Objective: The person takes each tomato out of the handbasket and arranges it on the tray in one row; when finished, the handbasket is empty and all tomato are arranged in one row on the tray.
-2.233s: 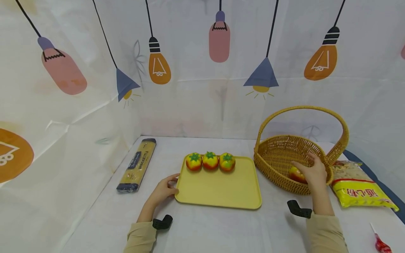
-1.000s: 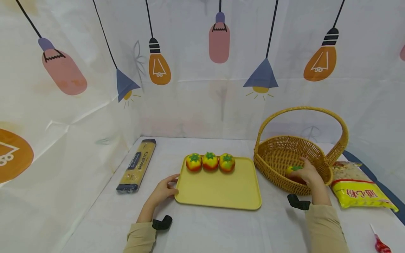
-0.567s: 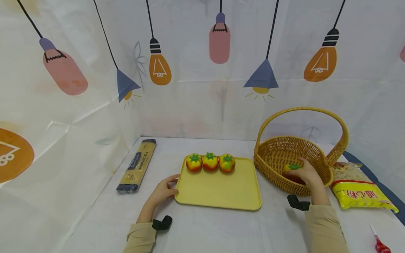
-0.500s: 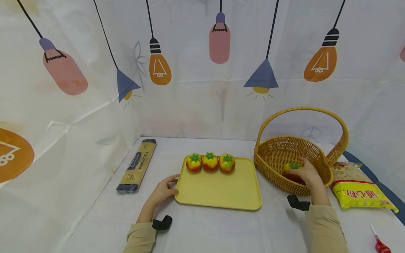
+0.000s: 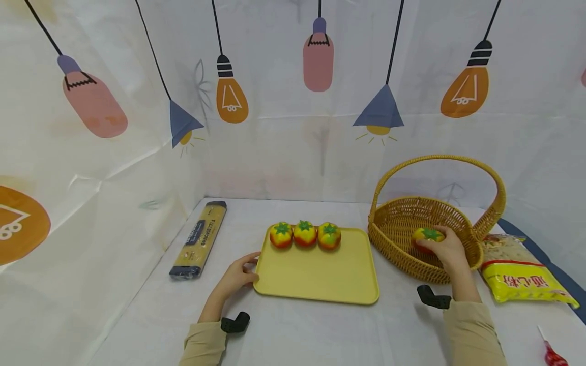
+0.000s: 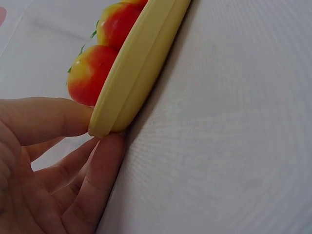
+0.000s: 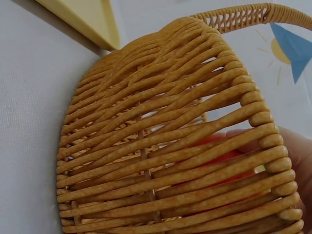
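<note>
In the head view my right hand grips a red-yellow toy tomato inside the wicker basket; its green leafy top faces up. The right wrist view looks through the basket weave, with the red tomato showing only in gaps and the fingers mostly hidden. My left hand pinches the left rim of the yellow tray, thumb on one side and fingers on the other in the left wrist view. Three similar toy tomatoes, left, middle and right, stand in a row along the tray's back edge.
A spaghetti pack lies left of the tray. Right of the basket is a yellow pasta bag, with a red-wrapped lollipop near the front right. The basket's tall handle arches over its opening.
My right hand has closed round the tomato in the basket, turned its green top upward and raised it slightly. The left hand and tray stay in place.
</note>
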The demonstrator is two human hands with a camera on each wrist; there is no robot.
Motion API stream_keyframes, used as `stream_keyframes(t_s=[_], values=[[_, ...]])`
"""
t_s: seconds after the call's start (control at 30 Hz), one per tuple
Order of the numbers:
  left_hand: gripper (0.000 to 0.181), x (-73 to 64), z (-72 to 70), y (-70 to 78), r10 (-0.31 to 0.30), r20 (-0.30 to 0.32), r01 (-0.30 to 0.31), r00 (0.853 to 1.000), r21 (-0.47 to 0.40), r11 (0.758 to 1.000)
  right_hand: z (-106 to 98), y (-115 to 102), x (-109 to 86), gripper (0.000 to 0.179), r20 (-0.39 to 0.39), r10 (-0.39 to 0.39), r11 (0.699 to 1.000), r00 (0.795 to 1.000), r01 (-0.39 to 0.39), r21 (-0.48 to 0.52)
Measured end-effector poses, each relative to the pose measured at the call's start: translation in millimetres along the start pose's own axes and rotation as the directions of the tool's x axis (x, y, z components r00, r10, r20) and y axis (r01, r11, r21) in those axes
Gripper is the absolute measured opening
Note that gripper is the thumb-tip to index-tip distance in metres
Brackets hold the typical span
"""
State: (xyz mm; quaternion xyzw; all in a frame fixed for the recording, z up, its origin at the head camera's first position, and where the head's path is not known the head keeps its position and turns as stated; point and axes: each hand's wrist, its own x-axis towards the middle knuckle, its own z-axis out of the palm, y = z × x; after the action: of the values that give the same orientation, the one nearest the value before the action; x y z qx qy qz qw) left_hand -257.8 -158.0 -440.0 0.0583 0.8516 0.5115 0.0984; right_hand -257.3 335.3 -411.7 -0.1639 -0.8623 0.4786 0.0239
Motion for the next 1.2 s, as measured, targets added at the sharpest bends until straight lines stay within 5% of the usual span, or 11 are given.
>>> stream_keyframes(t_s=[0.43,0.6,0.83,1.2], values=[[0.059,1.1,-0.5,-4.1,0.016,0.022,-0.016,1.000,-0.022,1.000,1.8,-3.1,-4.0,0.086,-0.059,-0.005,0.999,0.998,0.007,0.040],[0.060,12.2,3.3,-19.8,0.009,0.001,-0.009,1.000,-0.018,1.000,2.2,-9.9,-5.9,0.086,-0.065,-0.014,0.999,0.998,0.017,0.043],[0.063,25.9,5.2,-42.3,0.010,0.000,-0.010,1.000,-0.025,1.000,5.5,-22.4,-10.1,0.086,-0.048,-0.061,0.996,0.997,0.064,0.056],[0.064,26.4,3.6,-44.8,0.030,0.021,-0.029,0.999,-0.038,0.999,13.9,-44.0,-20.0,0.081,-0.043,-0.179,0.983,0.983,0.181,0.042]])
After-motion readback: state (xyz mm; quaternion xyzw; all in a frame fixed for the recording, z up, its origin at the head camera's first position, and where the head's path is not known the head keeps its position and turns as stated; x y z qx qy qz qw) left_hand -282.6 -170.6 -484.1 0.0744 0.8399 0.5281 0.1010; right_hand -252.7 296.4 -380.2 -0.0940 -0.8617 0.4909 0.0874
